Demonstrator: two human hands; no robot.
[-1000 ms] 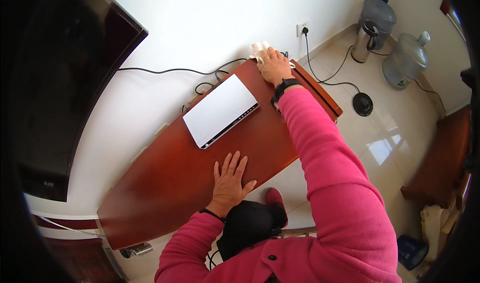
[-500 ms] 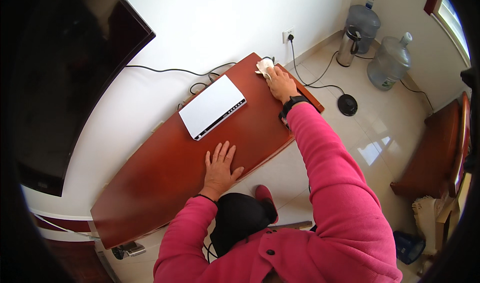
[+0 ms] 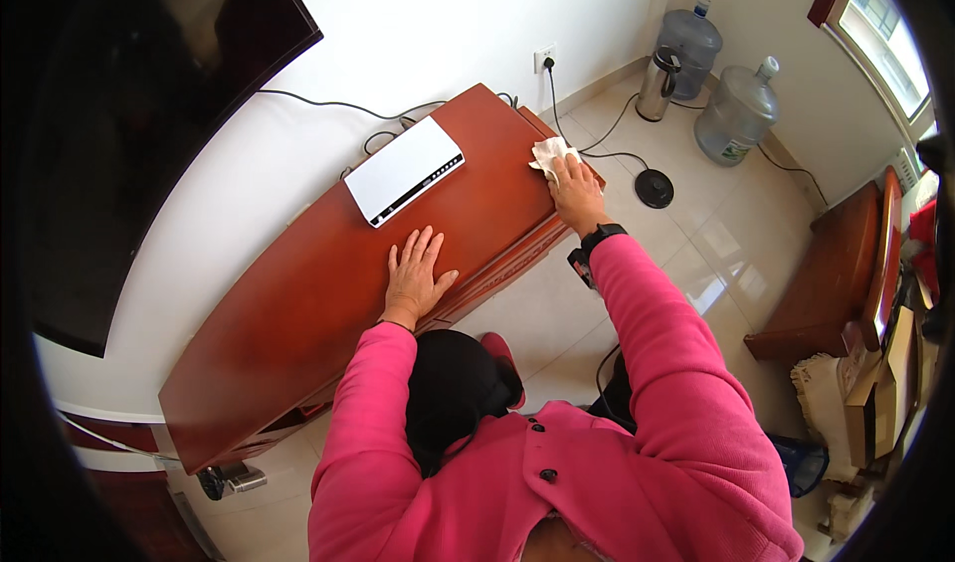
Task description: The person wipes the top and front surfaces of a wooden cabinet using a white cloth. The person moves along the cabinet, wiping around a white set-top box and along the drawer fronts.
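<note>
My right hand (image 3: 577, 194) presses a crumpled white tissue (image 3: 550, 156) against the right end of a reddish-brown wooden cabinet top (image 3: 308, 293), near its front corner. The fingers lie over the tissue and partly cover it. Flat on the cabinet's front edge rests my left hand (image 3: 416, 279), fingers spread, holding nothing. Just beyond it sits a white set-top box (image 3: 403, 171) with a black strip along its front.
A dark television (image 3: 169, 124) hangs on the wall at the left. Black cables (image 3: 328, 102) run behind the box. On the floor at the right are two water jugs (image 3: 734, 114), a steel kettle (image 3: 658, 85), a black round base (image 3: 654, 188) and a wooden piece of furniture (image 3: 826, 274).
My right hand has brought the tissue from the far right corner toward the front edge. My left hand stays flat on the cabinet. The whole view has shifted a little.
</note>
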